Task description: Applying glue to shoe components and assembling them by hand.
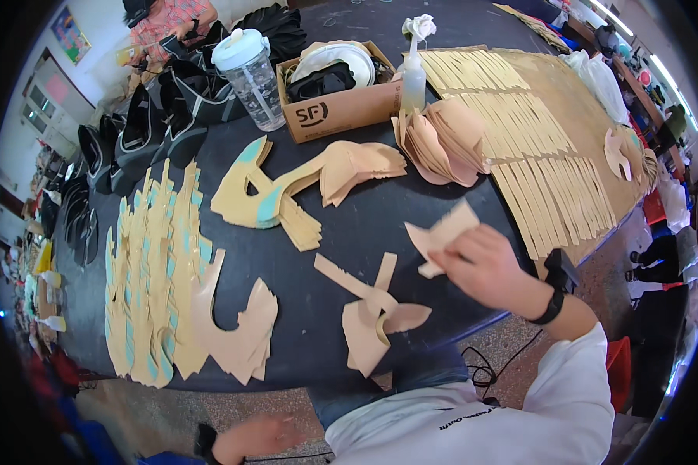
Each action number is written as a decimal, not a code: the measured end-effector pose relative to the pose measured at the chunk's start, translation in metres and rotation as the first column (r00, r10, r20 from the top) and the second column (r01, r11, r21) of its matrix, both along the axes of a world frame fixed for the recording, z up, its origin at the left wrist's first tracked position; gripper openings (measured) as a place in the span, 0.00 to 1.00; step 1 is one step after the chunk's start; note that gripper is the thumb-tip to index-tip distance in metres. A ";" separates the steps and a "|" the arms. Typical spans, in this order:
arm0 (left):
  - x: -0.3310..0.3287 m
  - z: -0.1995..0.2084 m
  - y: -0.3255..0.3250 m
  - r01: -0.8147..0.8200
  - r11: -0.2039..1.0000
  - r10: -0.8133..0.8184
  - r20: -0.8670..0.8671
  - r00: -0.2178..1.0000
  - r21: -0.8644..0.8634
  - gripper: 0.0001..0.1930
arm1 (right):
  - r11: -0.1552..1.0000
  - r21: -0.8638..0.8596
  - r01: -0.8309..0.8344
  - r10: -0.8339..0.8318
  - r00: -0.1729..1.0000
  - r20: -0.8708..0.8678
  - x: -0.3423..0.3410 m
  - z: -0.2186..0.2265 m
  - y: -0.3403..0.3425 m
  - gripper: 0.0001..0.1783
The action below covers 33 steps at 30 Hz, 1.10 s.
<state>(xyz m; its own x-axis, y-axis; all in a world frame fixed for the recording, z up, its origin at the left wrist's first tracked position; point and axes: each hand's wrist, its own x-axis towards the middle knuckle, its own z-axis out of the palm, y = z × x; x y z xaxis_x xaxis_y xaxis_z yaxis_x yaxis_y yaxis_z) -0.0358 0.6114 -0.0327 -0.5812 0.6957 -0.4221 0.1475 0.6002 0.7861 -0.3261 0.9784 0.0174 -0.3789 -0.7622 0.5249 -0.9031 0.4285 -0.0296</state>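
Observation:
My right hand [485, 265] is closed on a beige, leather-like cut piece [450, 227], held above the dark table's right side. My left hand [262, 435] is low in the picture, off the table's near edge and over the floor; its fingers are smeared by motion, and nothing shows in it. In front of me lies a beige shoe-upper piece [367, 333] with crossing straps. Left of it sits a small stack of curved beige pieces [244, 333]. Farther back are stacked yellowish pieces with turquoise patches [244, 203], folded beige pieces [357, 167] and a thick beige stack [442, 143].
Long beige strips with turquoise patches [155, 279] lie at left, near black shoes [139, 128]. A cardboard box [345, 112], water bottle [252, 81] and squeeze bottle [413, 81] stand at the back. Rows of narrow strips [554, 201] cover a board at right. Another person [163, 27] sits at far left.

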 end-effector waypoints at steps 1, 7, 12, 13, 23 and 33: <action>-0.043 0.050 0.022 0.018 0.995 -0.014 0.040 0.999 -0.103 0.14 | 1.000 0.007 0.005 -0.005 0.998 -0.060 -0.005 0.001 -0.003 0.10; -0.182 0.123 0.140 -0.577 0.804 0.583 -0.386 0.715 0.146 0.06 | 1.000 0.023 0.000 0.005 0.976 -0.219 -0.020 -0.021 0.003 0.10; -0.250 0.015 0.164 -0.705 0.708 0.469 -0.765 0.441 0.027 0.10 | 0.989 0.145 0.014 0.029 0.955 -0.294 -0.013 -0.041 -0.002 0.10; -0.252 0.010 0.168 -0.741 0.672 0.555 -0.668 0.496 0.008 0.11 | 0.990 0.142 0.025 0.018 0.956 -0.294 -0.010 -0.042 0.001 0.10; -0.245 0.036 0.159 -0.776 0.615 0.761 0.151 0.630 0.139 0.10 | 0.986 0.114 -0.118 0.093 0.976 0.199 0.005 -0.041 0.020 0.15; -0.256 0.014 0.164 -0.617 0.787 0.614 -0.092 0.784 -0.005 0.10 | 0.986 0.168 -0.007 -0.045 0.951 0.306 0.009 -0.035 0.009 0.19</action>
